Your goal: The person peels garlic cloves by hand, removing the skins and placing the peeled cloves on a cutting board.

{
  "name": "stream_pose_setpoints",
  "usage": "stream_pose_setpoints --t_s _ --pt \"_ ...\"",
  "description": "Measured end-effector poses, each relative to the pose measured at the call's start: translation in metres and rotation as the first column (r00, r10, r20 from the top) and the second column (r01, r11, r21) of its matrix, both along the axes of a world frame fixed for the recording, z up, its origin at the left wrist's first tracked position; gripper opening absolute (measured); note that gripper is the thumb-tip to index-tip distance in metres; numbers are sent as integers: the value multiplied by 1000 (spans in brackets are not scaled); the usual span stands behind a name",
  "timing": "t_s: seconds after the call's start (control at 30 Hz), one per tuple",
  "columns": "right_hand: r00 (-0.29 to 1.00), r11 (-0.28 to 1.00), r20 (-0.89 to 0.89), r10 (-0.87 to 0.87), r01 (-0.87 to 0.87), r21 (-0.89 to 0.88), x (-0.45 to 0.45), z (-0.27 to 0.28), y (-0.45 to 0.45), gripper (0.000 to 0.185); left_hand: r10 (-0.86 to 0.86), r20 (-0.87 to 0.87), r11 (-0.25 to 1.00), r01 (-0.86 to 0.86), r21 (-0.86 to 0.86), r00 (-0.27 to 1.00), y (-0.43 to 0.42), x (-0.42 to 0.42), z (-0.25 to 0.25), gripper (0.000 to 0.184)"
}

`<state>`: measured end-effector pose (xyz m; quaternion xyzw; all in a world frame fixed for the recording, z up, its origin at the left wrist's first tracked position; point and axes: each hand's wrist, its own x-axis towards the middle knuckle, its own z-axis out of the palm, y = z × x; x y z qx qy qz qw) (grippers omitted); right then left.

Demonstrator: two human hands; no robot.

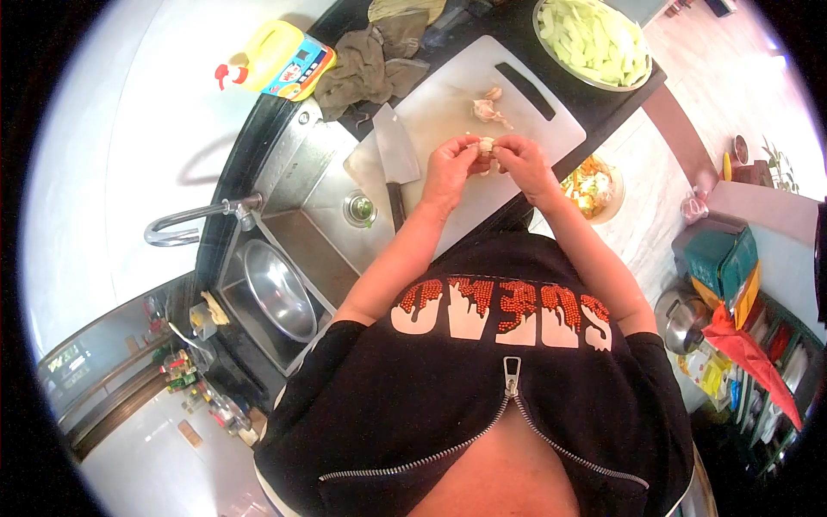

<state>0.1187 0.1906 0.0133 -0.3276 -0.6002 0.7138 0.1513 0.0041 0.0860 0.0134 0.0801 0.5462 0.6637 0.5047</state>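
My left hand (pixel 450 171) and my right hand (pixel 524 162) meet above the near part of the white cutting board (pixel 448 95). Between their fingertips they pinch a small pale garlic clove (pixel 487 145). Farther up the board lies more garlic (pixel 489 110), a partly broken bulb with loose skin. To the left of my left hand a cleaver (pixel 396 146) rests flat on the board's edge, its dark handle pointing back toward me. Both hands have their fingers curled in, and the fingers partly cover the clove.
A bowl of sliced pale-green vegetable (pixel 594 43) stands at the upper right. Left of the board are the steel sink (pixel 323 194), a faucet (pixel 202 215) and a metal basin (pixel 280 289). A yellow detergent jug (pixel 289 60) and cloths (pixel 366 69) sit behind. A waste bucket (pixel 613 194) is low at right.
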Motion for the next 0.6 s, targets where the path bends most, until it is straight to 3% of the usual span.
stream_pose_setpoints --t_s 0.17,0.27,0.37,0.5,0.6 --pt "998 1000 52 -22 23 -2 3 -11 2 18 21 122 998 -27 53 992 -2 -7 -5 16" --pt "987 994 136 -90 81 69 3 -8 3 18 -10 146 998 0 63 989 -3 -8 -8 17" --pt "987 996 134 -94 93 15 3 -8 6 17 26 141 999 -31 34 990 -4 -9 -4 15" --pt "998 994 39 -49 52 -97 3 -10 5 16 -8 -232 994 -17 -105 973 -3 -5 -3 11" --pt "999 986 5 -33 33 -164 3 -14 5 15 -105 -598 987 8 -163 794 -5 -5 -16 15"
